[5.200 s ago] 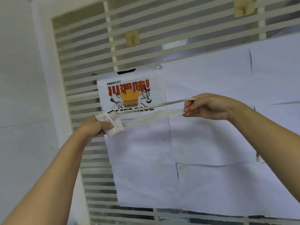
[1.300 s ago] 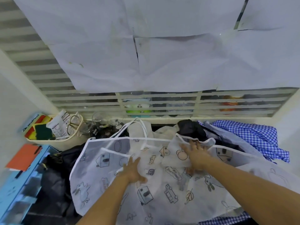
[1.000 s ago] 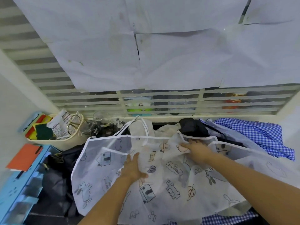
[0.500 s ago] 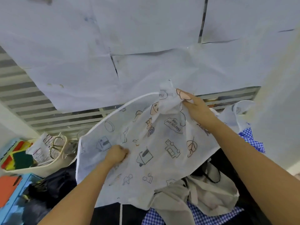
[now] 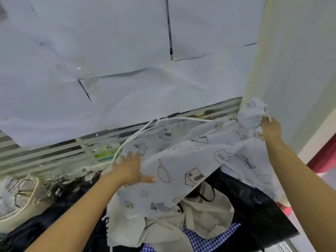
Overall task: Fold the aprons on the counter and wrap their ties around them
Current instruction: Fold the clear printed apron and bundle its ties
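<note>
Apron [image 5: 181, 160] hangs between our hands, over the heap [image 5: 190, 224]: right hand [image 5: 271, 128] clamps a bunched corner, left hand [image 5: 131, 170] flat, fingers apart. Tie [image 5: 134, 136] (loose beyond left fingers) may snag, we judge.

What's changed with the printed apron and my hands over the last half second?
The right hand, still gripping a bunched part of the printed apron, has swung it out to the right, stretching the cloth. The left hand has opened from a fist and lies spread on the apron. The pile beneath stays put.
</note>
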Tool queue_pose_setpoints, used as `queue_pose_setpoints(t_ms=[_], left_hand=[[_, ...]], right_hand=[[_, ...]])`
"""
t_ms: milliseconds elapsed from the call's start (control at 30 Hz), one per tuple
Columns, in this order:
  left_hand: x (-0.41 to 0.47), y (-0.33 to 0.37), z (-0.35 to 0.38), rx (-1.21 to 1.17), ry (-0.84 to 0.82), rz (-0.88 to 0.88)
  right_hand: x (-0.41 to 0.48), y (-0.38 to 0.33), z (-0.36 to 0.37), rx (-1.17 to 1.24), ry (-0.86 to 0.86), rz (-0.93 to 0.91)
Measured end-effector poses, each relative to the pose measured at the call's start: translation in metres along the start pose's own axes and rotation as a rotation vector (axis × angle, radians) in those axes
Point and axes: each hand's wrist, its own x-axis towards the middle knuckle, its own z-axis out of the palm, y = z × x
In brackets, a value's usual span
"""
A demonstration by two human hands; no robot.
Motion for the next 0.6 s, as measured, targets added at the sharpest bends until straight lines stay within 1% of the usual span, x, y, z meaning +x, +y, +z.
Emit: queue_pose_setpoints(t_ms=[33,67,100,167,200,233,267,300,367,400,433,467,533,567,600], left_hand=[[0.005,-0.006,0.011,-0.034,0.105,-0.104],[0.011,-0.014,0.020,-0.153,0.169,-0.195],[0.013,-0.018,0.027,-0.353,0.169,-0.290],[0.008,-0.021,0.043,-0.798,0.054,-0.462],[0.004,-0.021,0.053,-0.974,-0.027,-0.517],[-0.001,-0.019,0.062,-1.100,-0.097,-0.528],[-0.004,-0.019,0.073,-1.201,-0.130,-0.512],[-0.006,-0.016,0.080,-1.296,-0.131,-0.484],[-0.007,-0.013,0.084,-1.414,-0.078,-0.446],[-0.007,-0.014,0.082,-1.414,-0.073,-0.427],[-0.008,-0.018,0.074,-1.337,-0.102,-0.411],[-0.010,-0.025,0.063,-1.176,-0.174,-0.391],[-0.012,-0.046,0.029,-0.780,-0.342,-0.367],[-0.015,-0.058,0.008,-0.614,-0.367,-0.352],[-0.017,-0.068,-0.015,-0.528,-0.337,-0.335]], right_hand=[[-0.002,0.009,0.002,0.004,-0.007,0.002],[-0.003,0.016,0.004,0.009,-0.014,0.000],[-0.004,0.026,0.006,0.003,-0.025,-0.008],[-0.011,0.037,0.010,-0.039,-0.046,-0.055],[-0.016,0.041,0.011,-0.073,-0.057,-0.095],[-0.020,0.042,0.012,-0.109,-0.062,-0.144],[-0.025,0.043,0.012,-0.128,-0.068,-0.189],[-0.030,0.042,0.012,-0.142,-0.087,-0.231],[-0.037,0.039,0.013,-0.192,-0.158,-0.295],[-0.039,0.037,0.013,-0.225,-0.200,-0.308],[-0.041,0.035,0.012,-0.247,-0.231,-0.293],[-0.043,0.033,0.012,-0.257,-0.260,-0.268],[-0.051,0.029,0.007,-0.221,-0.335,-0.143],[-0.056,0.028,0.001,-0.187,-0.392,-0.063],[-0.059,0.027,-0.004,-0.170,-0.467,0.007]])
